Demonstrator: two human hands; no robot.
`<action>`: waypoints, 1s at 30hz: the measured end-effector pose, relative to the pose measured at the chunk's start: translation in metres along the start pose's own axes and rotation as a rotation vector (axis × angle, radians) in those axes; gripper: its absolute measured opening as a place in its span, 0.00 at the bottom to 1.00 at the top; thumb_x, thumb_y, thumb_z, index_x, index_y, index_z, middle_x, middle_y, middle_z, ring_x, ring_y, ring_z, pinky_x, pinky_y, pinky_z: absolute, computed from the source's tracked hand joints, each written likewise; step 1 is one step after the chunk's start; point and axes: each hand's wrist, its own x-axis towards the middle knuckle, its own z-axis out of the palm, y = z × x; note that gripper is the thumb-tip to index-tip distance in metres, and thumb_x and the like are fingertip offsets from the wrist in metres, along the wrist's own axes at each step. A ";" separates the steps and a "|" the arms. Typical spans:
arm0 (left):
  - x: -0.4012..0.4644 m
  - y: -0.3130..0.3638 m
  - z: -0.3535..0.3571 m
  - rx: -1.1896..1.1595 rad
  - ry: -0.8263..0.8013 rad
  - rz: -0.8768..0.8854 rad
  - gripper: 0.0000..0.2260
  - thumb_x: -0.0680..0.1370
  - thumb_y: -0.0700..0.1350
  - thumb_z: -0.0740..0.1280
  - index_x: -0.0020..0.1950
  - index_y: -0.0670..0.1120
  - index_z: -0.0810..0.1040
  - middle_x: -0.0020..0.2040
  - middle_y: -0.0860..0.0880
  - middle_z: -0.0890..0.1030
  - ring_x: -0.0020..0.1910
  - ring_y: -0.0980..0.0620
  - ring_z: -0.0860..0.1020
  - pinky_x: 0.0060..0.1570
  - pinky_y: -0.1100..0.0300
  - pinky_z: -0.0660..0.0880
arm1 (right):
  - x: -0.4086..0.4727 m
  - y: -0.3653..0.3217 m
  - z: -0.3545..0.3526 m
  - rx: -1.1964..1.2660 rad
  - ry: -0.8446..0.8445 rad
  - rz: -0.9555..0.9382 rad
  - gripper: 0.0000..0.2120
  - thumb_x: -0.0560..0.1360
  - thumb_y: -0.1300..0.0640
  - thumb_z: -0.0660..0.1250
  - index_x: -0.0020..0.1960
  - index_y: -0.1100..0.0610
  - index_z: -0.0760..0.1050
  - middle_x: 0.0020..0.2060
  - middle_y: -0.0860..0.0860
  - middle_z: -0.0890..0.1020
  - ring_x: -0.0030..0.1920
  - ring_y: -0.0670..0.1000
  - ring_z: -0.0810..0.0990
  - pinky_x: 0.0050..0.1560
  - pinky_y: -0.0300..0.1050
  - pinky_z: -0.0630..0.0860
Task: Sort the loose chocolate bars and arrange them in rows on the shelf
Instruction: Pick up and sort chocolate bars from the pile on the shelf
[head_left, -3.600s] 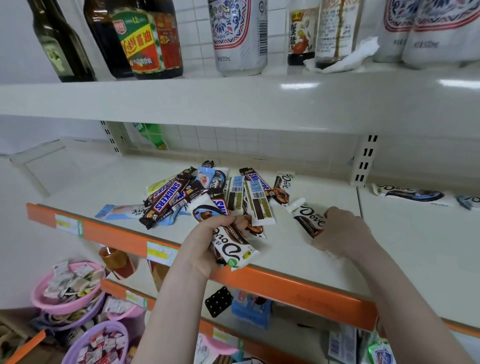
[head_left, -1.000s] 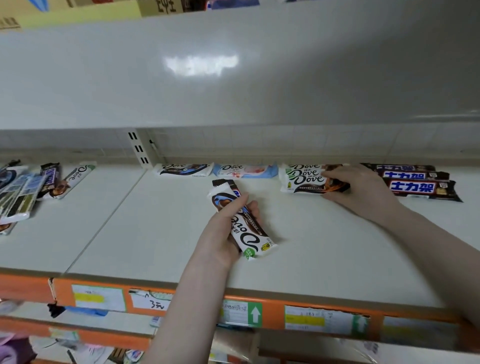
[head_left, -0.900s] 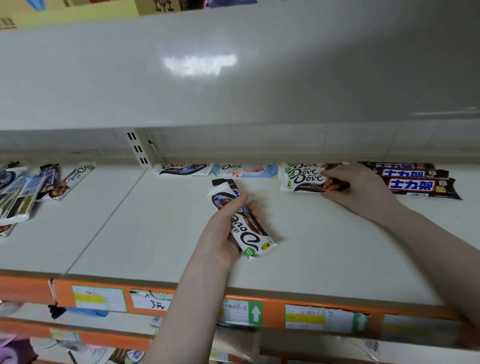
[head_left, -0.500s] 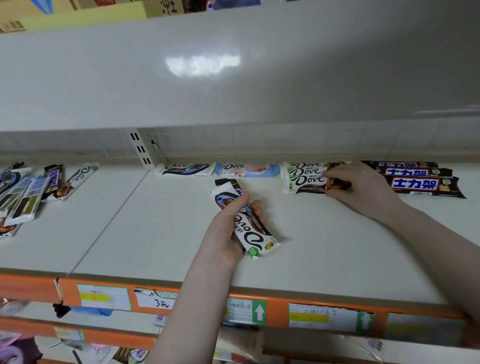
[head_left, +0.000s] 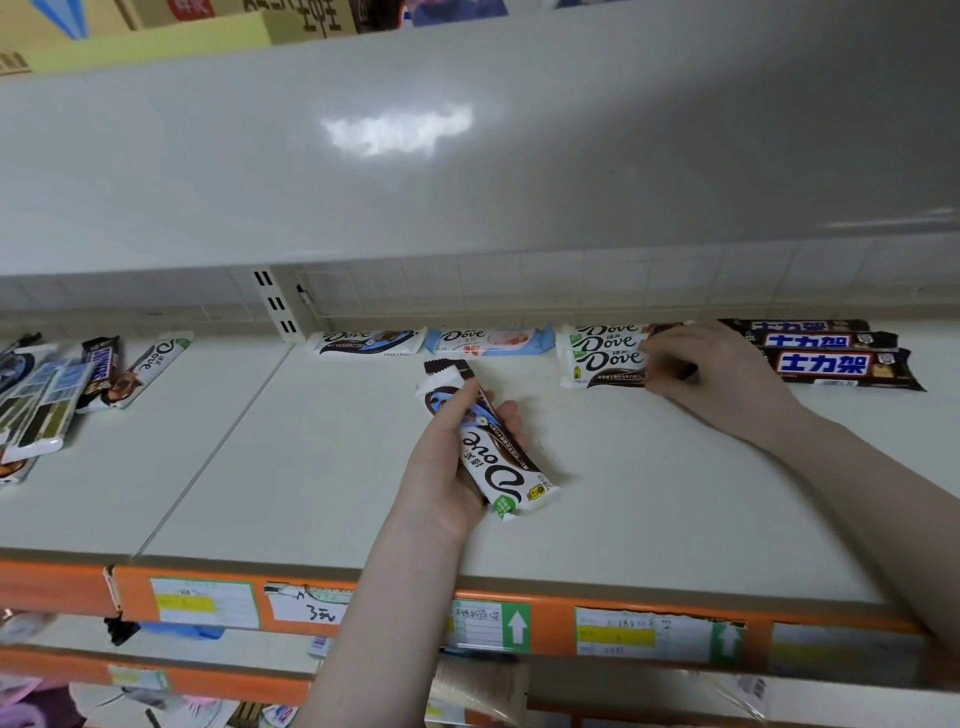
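Observation:
My left hand (head_left: 447, 462) grips a small bunch of Dove bars (head_left: 498, 457), white and brown, just above the middle of the shelf (head_left: 311, 493). My right hand (head_left: 711, 379) rests at the back, its fingers pinching the right end of the front white Dove bar (head_left: 605, 369), which lies in a short row of three. Left of that row lie a blue-and-white Dove bar (head_left: 488, 340) and a dark Dove bar (head_left: 369, 343). Right of my hand, three dark Snickers bars (head_left: 831, 361) lie in a row.
A loose pile of mixed bars (head_left: 57, 395) lies on the neighbouring shelf section at far left. The upper shelf (head_left: 467, 145) hangs low overhead. An orange front rail (head_left: 550, 629) with price labels edges the shelf. Lower shelves hold other goods.
I have moved from the loose pile to the right-hand shelf section. Over the last second both hands barely shifted; the right hand stays at the Dove row, the left keeps its bars.

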 end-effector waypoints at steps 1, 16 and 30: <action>0.000 0.001 -0.001 -0.032 -0.010 -0.004 0.11 0.75 0.50 0.65 0.46 0.42 0.75 0.33 0.44 0.81 0.28 0.49 0.79 0.32 0.60 0.78 | 0.000 -0.002 -0.002 0.001 0.014 -0.002 0.16 0.67 0.61 0.73 0.55 0.59 0.79 0.53 0.58 0.81 0.54 0.59 0.76 0.57 0.49 0.67; -0.007 -0.006 0.009 -0.168 -0.035 0.049 0.19 0.78 0.58 0.58 0.44 0.43 0.75 0.35 0.46 0.79 0.38 0.49 0.76 0.44 0.54 0.74 | -0.056 -0.074 -0.022 0.307 -0.140 0.077 0.20 0.71 0.42 0.61 0.60 0.48 0.75 0.54 0.42 0.78 0.51 0.37 0.74 0.50 0.24 0.62; -0.025 -0.016 0.014 0.065 -0.117 0.261 0.10 0.77 0.43 0.63 0.57 0.43 0.73 0.46 0.42 0.80 0.44 0.44 0.80 0.51 0.45 0.77 | -0.065 -0.104 -0.017 0.903 -0.208 0.291 0.18 0.65 0.64 0.74 0.40 0.39 0.79 0.35 0.46 0.84 0.36 0.37 0.79 0.36 0.25 0.72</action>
